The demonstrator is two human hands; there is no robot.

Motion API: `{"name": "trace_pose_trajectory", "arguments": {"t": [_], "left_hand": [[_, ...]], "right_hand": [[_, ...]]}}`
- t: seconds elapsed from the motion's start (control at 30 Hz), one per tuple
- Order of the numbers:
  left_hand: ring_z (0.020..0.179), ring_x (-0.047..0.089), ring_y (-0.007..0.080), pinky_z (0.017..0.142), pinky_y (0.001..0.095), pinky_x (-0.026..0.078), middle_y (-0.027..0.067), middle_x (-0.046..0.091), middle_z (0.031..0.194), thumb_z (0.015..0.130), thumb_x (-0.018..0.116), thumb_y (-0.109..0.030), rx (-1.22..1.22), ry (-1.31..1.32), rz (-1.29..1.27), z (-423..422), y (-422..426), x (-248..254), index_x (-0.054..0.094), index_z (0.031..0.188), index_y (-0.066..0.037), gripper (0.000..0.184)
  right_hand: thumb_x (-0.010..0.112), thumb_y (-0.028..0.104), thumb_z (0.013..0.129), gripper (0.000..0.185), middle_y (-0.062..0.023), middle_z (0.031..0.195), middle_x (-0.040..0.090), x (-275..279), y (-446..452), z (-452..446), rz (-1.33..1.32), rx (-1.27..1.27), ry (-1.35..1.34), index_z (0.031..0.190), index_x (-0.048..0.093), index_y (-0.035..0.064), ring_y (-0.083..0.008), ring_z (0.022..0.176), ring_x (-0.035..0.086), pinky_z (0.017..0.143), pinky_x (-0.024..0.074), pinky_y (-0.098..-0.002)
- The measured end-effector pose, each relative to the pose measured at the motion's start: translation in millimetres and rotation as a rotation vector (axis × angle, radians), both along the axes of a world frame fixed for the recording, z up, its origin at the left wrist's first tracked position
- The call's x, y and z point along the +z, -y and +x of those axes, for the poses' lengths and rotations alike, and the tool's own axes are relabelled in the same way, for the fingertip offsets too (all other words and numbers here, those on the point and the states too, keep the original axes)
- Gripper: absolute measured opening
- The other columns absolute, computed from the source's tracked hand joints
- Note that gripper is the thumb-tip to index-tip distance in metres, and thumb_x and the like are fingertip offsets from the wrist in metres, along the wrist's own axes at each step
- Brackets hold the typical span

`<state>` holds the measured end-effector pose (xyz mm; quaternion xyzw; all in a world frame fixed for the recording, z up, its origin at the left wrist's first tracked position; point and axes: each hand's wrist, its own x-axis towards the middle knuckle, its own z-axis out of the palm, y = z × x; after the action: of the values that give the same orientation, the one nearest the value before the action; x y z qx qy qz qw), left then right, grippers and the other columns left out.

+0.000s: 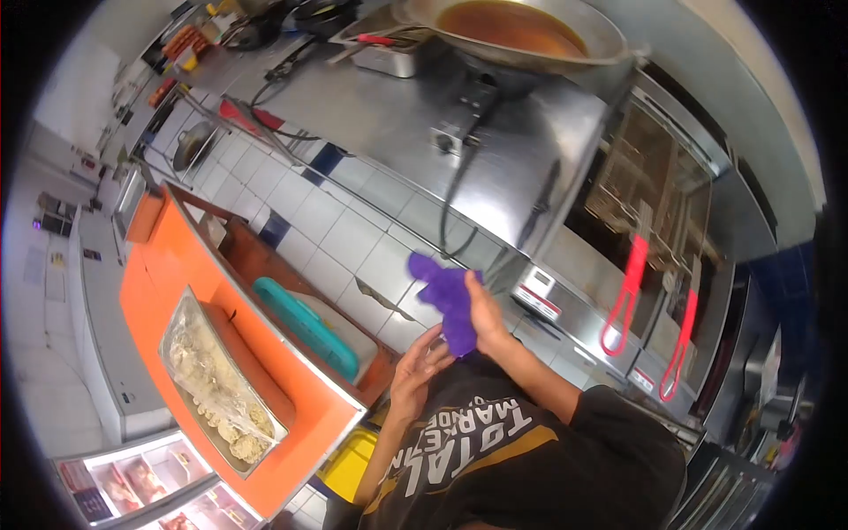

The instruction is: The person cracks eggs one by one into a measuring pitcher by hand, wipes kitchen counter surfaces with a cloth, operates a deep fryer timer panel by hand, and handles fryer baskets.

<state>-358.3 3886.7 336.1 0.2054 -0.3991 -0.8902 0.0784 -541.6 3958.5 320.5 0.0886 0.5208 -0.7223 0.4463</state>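
Holding loosely parted fingers [434,355] of left hand [420,369] at lower edge of purple cloth [450,305]; gripping cloth with thumb [474,287] and mostly hidden fingers of right hand [487,320], in front of dark shirt [574,459].

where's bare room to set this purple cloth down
Steel table: bare right of the control box, in front of the wok. Orange counter: bare between the food tray and the metal container at its far end. Crowded: the fryer, with red-handled baskets, and the table's far-left end, with pans.
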Motion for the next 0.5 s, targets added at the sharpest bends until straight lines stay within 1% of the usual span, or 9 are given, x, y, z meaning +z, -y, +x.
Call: {"name": "trace_pose_trajectory", "arguments": {"t": [0.03, 0.13, 0.2, 0.27, 0.3, 0.37, 0.4, 0.47, 0.5], "left_hand": [[0.140, 0.060, 0.0366, 0.117, 0.0481, 0.047, 0.0225, 0.046, 0.165, 0.095, 0.067, -0.025, 0.092, -0.036, -0.038, -1.1, 11.6, -2.3, 0.042, 0.161, 0.003, 0.076], [0.135, 0.065, 0.0374, 0.111, 0.0444, 0.051, 0.0248, 0.054, 0.159, 0.099, 0.066, -0.025, 0.165, -0.060, -0.106, 9.6, 64.8, -15.1, 0.047, 0.158, 0.004, 0.068], [0.131, 0.067, 0.0366, 0.108, 0.0434, 0.053, 0.0248, 0.058, 0.154, 0.100, 0.065, -0.025, 0.246, -0.068, -0.095, 10.7, 98.2, -20.9, 0.049, 0.156, 0.004, 0.065], [0.126, 0.070, 0.0358, 0.105, 0.0423, 0.055, 0.0248, 0.062, 0.150, 0.101, 0.065, -0.025, 0.329, -0.073, -0.090, 10.0, 134.4, -26.4, 0.052, 0.154, 0.004, 0.063], [0.124, 0.071, 0.0345, 0.104, 0.0420, 0.055, 0.0243, 0.063, 0.148, 0.101, 0.065, -0.025, 0.357, -0.051, -0.109, 9.8, 154.6, -28.9, 0.053, 0.154, 0.004, 0.061], [0.120, 0.073, 0.0313, 0.101, 0.0404, 0.056, 0.0216, 0.067, 0.143, 0.103, 0.066, -0.027, 0.431, -0.012, -0.139, 4.4, 194.1, -32.9, 0.056, 0.151, 0.002, 0.057], [0.120, 0.073, 0.0313, 0.101, 0.0404, 0.056, 0.0216, 0.067, 0.143, 0.103, 0.066, -0.027, 0.447, -0.019, -0.133, -0.1, 215.9, -37.3, 0.056, 0.151, 0.002, 0.057], [0.119, 0.073, 0.0310, 0.100, 0.0400, 0.056, 0.0199, 0.069, 0.141, 0.103, 0.065, -0.027, 0.495, 0.054, -0.159, -9.2, 262.3, -45.4, 0.057, 0.148, 0.002, 0.054], [0.118, 0.073, 0.0308, 0.099, 0.0399, 0.057, 0.0189, 0.069, 0.140, 0.104, 0.065, -0.026, 0.520, 0.064, -0.139, -16.0, 285.7, -50.3, 0.058, 0.147, 0.002, 0.052]], "right_hand": [[0.046, 0.058, 0.114, 0.060, -0.0046, 0.109, 0.074, -4.7, 17.8, -14.1, 0.038, -0.023, -0.135, 0.129, 0.072, 0.0062, -0.0150, 0.094, 0.067, 0.083, 0.0552, -0.0314], [0.043, 0.057, 0.115, 0.061, -0.0044, 0.104, 0.073, -17.0, 65.9, -58.1, 0.218, 0.039, -0.517, 0.128, 0.071, 0.0048, -0.0142, 0.091, 0.066, 0.080, 0.0535, -0.0314], [0.041, 0.052, 0.117, 0.060, -0.0052, 0.100, 0.071, -19.4, 106.0, -92.7, 0.346, 0.048, -0.794, 0.134, 0.067, 0.0017, -0.0152, 0.088, 0.064, 0.080, 0.0532, -0.0347], [0.047, 0.040, 0.115, 0.054, -0.0236, 0.117, 0.073, 8.9, 157.8, -116.8, 0.397, -0.036, -1.077, 0.139, 0.061, -0.0063, -0.0345, 0.106, 0.070, 0.095, 0.0521, -0.0424], [0.047, 0.040, 0.115, 0.054, -0.0236, 0.117, 0.073, 6.0, 187.6, -137.0, 0.392, -0.014, -1.093, 0.139, 0.061, -0.0063, -0.0345, 0.106, 0.070, 0.095, 0.0521, -0.0424], [0.051, 0.035, 0.113, 0.056, -0.0331, 0.145, 0.059, -18.3, 244.3, -188.1, 0.603, -0.139, -1.633, 0.147, 0.054, -0.0094, -0.0443, 0.135, 0.059, 0.116, 0.0439, -0.0472], [0.051, 0.035, 0.113, 0.056, -0.0331, 0.145, 0.059, -31.6, 272.0, -211.0, 0.594, -0.127, -1.647, 0.147, 0.054, -0.0094, -0.0443, 0.135, 0.059, 0.116, 0.0439, -0.0472], [0.054, 0.033, 0.111, 0.061, -0.0357, 0.163, 0.040, -72.5, 321.8, -254.4, 0.939, -0.023, -1.633, 0.153, 0.048, -0.0106, -0.0471, 0.153, 0.040, 0.128, 0.0308, -0.0527], [0.054, 0.038, 0.110, 0.068, -0.0392, 0.164, 0.036, -105.0, 341.7, -274.3, 0.974, 0.082, -1.554, 0.156, 0.044, -0.0109, -0.0519, 0.155, 0.034, 0.128, 0.0258, -0.0599]]}}
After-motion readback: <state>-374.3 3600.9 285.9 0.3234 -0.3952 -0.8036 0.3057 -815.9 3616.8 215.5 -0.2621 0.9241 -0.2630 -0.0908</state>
